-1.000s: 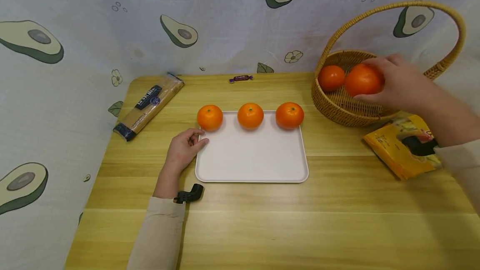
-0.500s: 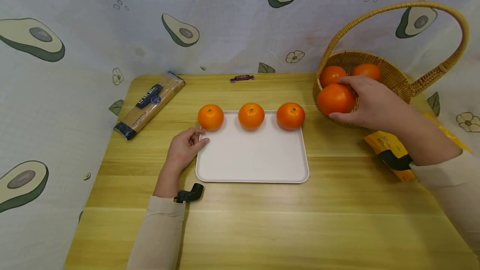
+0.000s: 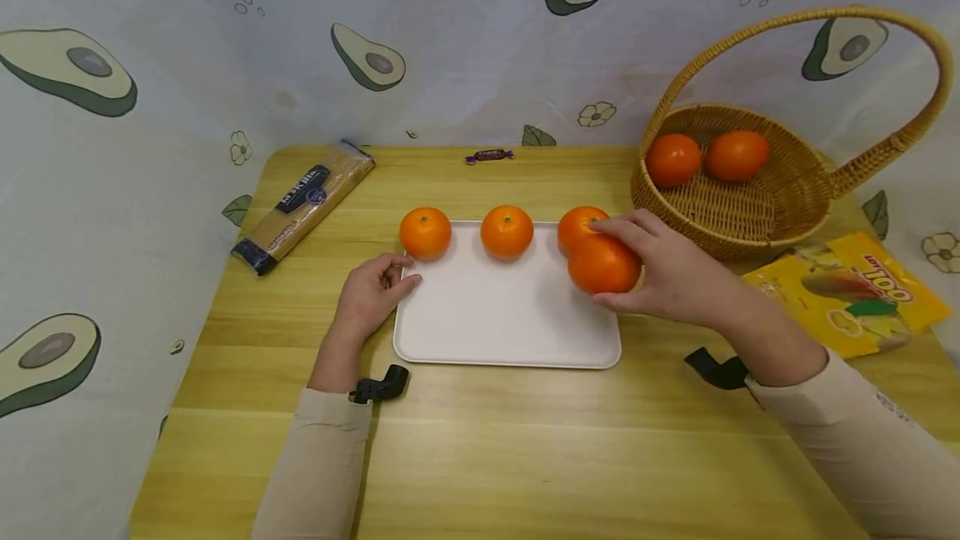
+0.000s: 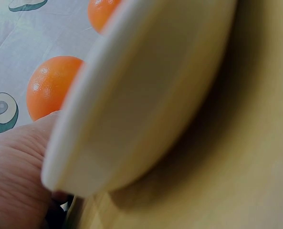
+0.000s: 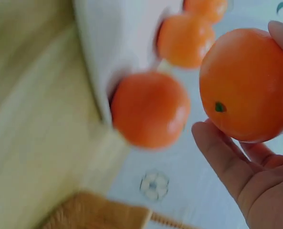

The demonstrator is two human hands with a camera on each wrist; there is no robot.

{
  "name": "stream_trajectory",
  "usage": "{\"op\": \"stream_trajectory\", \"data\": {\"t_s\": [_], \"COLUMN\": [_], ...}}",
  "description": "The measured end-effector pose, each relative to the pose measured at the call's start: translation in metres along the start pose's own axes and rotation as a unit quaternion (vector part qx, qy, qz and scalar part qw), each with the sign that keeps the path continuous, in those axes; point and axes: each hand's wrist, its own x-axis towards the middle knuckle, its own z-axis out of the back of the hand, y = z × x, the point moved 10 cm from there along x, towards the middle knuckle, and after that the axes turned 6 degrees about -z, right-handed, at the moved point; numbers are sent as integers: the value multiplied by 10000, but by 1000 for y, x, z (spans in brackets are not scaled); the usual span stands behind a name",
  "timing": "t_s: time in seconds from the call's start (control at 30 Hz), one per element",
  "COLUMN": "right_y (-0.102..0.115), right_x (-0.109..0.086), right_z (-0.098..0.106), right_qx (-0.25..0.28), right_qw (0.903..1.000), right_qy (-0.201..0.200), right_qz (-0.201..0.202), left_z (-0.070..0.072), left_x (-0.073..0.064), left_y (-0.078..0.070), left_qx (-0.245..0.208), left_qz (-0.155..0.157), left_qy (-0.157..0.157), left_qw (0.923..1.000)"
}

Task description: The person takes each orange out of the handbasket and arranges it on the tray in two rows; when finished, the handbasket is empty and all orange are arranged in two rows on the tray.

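Observation:
A white tray (image 3: 506, 315) lies on the table with three oranges along its far edge: a left one (image 3: 425, 233), a middle one (image 3: 507, 232) and a right one (image 3: 576, 227). My right hand (image 3: 667, 277) holds another orange (image 5: 248, 86) between thumb and fingers over the tray's right side. In the head view this orange partly covers the right one; the right wrist view shows its green stem spot. My left hand (image 3: 369, 297) grips the tray's left rim, its thumb over the edge, close to the left orange.
A wicker basket (image 3: 738, 227) with a tall handle stands at the back right, two orange fruits (image 3: 738, 156) inside. Before it lies a yellow mango snack bag (image 3: 847, 298). A pasta packet (image 3: 303, 205) lies at the back left, a wrapped candy (image 3: 489, 156) at the back edge.
My right hand has carried an orange out of the basket, leftward and nearer, to above the tray's right side. My left hand stays at the tray rim.

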Motion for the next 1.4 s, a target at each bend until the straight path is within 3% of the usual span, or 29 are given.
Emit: {"op": "stream_trajectory", "data": {"t_s": [0.27,0.47,0.73,1.03,1.23,1.4], "right_y": [45,76,109,142,154,157], "right_x": [-1,4,14,31,40,46], "right_z": [-44,-63,-80,-97,-116,-132], "right_qx": [470,799,1536,1650,1543,1438], "right_qw": [9969,9939,9828,9789,9815,9845], "right_qy": [500,362,389,284,458,648], "right_qz": [381,668,943,1176,1041,764], "left_z": [0,0,-2,1,0,1], "left_x": [0,0,1,1,1,1], "left_y": [-2,-4,-1,-3,-6,-5], "left_qx": [65,169,135,182,233,287], "left_qz": [-56,-86,-29,-121,-333,-301], "left_qy": [-10,-13,39,57,66,86], "left_qw": [10000,9998,9999,9997,9992,9991]}}
